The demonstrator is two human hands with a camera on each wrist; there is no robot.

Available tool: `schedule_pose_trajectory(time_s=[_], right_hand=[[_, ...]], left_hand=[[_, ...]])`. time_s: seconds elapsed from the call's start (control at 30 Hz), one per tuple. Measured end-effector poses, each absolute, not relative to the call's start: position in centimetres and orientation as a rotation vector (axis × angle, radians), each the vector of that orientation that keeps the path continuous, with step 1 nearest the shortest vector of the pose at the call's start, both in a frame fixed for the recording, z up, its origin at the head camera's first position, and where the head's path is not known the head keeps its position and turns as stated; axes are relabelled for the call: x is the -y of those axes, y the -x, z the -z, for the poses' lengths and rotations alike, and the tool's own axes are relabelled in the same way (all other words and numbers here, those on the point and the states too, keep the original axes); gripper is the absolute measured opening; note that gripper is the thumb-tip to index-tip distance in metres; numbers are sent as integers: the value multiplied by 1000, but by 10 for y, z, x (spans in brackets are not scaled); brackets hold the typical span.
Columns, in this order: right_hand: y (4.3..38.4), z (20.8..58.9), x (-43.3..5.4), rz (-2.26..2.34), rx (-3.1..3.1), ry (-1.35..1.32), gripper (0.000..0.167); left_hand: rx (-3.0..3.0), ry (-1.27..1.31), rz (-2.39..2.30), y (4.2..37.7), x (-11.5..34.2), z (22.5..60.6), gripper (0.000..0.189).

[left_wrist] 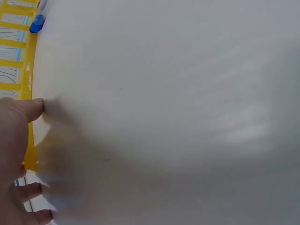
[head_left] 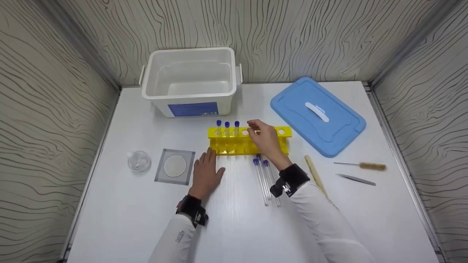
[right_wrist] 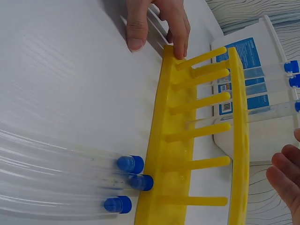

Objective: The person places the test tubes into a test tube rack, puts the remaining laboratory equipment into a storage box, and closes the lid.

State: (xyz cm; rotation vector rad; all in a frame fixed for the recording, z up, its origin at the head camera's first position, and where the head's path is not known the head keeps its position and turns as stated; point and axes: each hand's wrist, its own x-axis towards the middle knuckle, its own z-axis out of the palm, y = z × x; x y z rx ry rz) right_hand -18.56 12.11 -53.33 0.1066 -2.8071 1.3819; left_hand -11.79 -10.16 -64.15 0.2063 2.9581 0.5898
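Observation:
A yellow test tube rack stands mid-table. Toward its left end are three upright test tubes with blue caps. My left hand lies with fairly straight fingers at the rack's front left corner; its fingertips touch the rack's base in the right wrist view. Over the right half of the rack is my right hand, its fingers loosely bent, with nothing seen in them. Three more capped test tubes lie on the table before the rack, caps toward it.
Behind the rack stands a white bin, with its blue lid lying to the right. A glass vessel and a gauze pad are at left. A wooden stick, tweezers and a wooden-handled needle lie at right.

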Motion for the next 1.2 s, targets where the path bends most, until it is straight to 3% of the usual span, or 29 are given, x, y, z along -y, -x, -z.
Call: schedule_pose_trajectory(time_s=[0.6,0.87,1.2], right_hand=[[154,532,-157,-1215,2639,-250,30],[133,556,-170,-1138,2594,-343,23],[115,597,-182,-1051,2839,-165,27]], left_hand=[[-2954,-224,-633,120,103,641,78],[-2964,-223,-616,119,103,643,79],[-2959,-215,-612,119,102,644,78]])
